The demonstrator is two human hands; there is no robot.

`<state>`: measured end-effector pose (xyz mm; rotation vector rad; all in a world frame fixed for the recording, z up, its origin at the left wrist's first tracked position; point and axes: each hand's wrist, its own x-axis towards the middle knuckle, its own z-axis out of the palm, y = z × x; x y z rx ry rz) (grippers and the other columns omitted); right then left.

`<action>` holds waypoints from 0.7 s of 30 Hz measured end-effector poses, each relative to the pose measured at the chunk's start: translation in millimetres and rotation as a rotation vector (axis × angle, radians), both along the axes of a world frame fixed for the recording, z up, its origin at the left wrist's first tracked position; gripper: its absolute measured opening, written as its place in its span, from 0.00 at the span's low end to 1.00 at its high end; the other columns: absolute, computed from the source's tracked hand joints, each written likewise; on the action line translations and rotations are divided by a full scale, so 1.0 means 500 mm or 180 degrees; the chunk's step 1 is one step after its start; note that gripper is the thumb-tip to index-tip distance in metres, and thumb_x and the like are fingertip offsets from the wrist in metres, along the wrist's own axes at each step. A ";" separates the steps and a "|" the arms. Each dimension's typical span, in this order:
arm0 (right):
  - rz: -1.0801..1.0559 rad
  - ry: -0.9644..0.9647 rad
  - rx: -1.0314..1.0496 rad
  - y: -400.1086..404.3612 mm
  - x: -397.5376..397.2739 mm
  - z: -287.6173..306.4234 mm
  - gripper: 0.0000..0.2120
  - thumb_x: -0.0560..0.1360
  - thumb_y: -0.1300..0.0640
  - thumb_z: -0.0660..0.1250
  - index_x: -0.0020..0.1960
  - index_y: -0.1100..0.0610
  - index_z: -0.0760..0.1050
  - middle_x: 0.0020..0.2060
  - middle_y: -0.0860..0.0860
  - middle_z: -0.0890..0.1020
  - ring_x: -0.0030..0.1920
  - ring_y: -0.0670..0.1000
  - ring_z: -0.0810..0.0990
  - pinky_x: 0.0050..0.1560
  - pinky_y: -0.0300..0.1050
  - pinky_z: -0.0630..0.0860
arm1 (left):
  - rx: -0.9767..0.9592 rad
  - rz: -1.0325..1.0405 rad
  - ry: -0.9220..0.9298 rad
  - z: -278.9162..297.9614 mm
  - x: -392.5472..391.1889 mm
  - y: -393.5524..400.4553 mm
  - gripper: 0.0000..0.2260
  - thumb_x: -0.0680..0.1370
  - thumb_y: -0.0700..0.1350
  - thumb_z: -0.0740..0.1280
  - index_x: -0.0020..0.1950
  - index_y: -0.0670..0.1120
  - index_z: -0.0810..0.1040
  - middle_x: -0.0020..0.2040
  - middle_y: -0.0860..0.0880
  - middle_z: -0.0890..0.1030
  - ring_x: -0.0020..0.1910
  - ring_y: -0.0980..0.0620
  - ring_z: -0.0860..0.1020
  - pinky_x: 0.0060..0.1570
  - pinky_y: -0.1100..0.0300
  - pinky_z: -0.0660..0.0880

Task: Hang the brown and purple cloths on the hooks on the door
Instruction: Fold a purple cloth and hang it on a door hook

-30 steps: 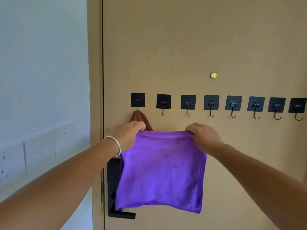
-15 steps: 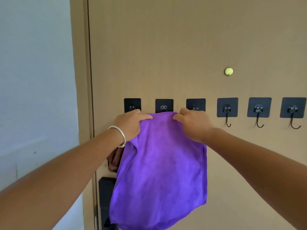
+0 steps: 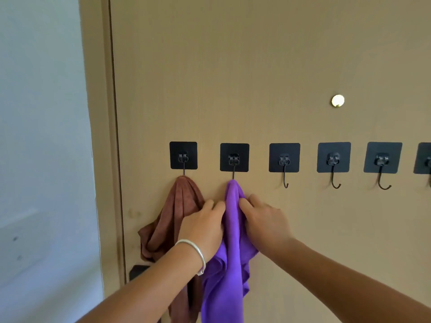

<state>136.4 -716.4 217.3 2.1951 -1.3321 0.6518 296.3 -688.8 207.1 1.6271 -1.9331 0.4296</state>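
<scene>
The brown cloth (image 3: 177,213) hangs bunched from the leftmost black hook (image 3: 183,157) on the tan door (image 3: 256,66). The purple cloth (image 3: 229,264) hangs in a narrow fold from the second hook (image 3: 234,159). My left hand (image 3: 204,226), with a silver bangle on the wrist, holds the purple cloth's left side just below the hook. On the cloth's right side my right hand (image 3: 262,217) grips it at the same height. Both hands sit close together under the second hook.
Several bare black hooks (image 3: 285,164) run to the right along the door at the same height. A small round peephole (image 3: 337,100) sits above them. A black door handle plate (image 3: 137,271) shows low on the left, beside the door frame and a pale wall (image 3: 42,136).
The purple cloth, held spread out below the hooks, was lifted to the second hook and now hangs from it in a narrow fold. Both hands slid down and together.
</scene>
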 end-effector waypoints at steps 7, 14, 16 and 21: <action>0.0000 0.0157 0.0035 -0.001 0.008 0.002 0.14 0.78 0.55 0.61 0.63 0.54 0.69 0.54 0.52 0.75 0.49 0.55 0.77 0.38 0.45 0.66 | 0.0192 0.0404 -0.1275 0.013 0.001 -0.007 0.10 0.79 0.42 0.59 0.58 0.48 0.74 0.56 0.47 0.77 0.55 0.44 0.76 0.50 0.52 0.71; 0.0129 0.0144 -0.0040 0.019 -0.027 0.011 0.13 0.77 0.55 0.57 0.59 0.51 0.72 0.50 0.50 0.77 0.46 0.55 0.77 0.37 0.44 0.66 | -0.0232 0.0380 -0.1075 0.096 0.003 0.035 0.10 0.79 0.41 0.57 0.56 0.52 0.73 0.51 0.50 0.80 0.47 0.46 0.81 0.37 0.55 0.68; 0.0062 0.0156 -0.0088 0.028 -0.042 0.022 0.13 0.77 0.55 0.55 0.59 0.51 0.72 0.50 0.49 0.76 0.45 0.54 0.77 0.37 0.44 0.68 | -0.0704 0.0244 -0.0822 0.125 -0.011 0.045 0.12 0.78 0.43 0.59 0.61 0.54 0.71 0.52 0.53 0.78 0.47 0.49 0.79 0.39 0.54 0.73; -0.0152 -0.0044 -0.0147 0.058 -0.121 0.047 0.13 0.77 0.51 0.56 0.59 0.48 0.73 0.53 0.47 0.77 0.49 0.52 0.77 0.43 0.45 0.74 | -0.0988 -0.0344 -0.0811 0.127 -0.088 0.046 0.11 0.76 0.44 0.62 0.58 0.51 0.75 0.52 0.53 0.77 0.52 0.49 0.76 0.46 0.55 0.73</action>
